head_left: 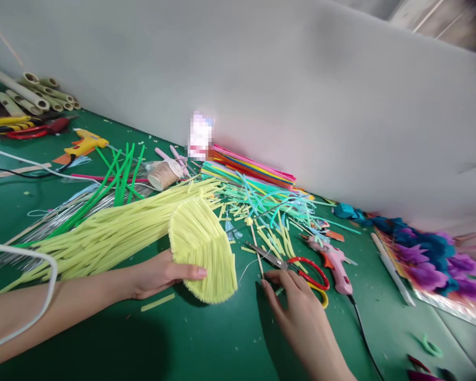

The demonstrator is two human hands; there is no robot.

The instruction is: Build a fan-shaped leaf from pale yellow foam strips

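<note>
My left hand grips a pale yellow leaf-shaped panel made of pipe cleaners laid side by side, thumb across its front. On the green table, my right hand pinches the lower end of a thin stick tipped with a small yellow ball. Red-and-yellow-handled scissors lie just beyond those fingers, blades pointing left. Behind the panel spreads a long bundle of yellow pipe cleaners. Short yellow cut pieces are strewn past the scissors.
A pink glue gun lies right of the scissors, its cord running forward. Further back are a twine spool, mixed pipe cleaners and a yellow glue gun. Purple flowers sit at right. A white cable crosses my left forearm.
</note>
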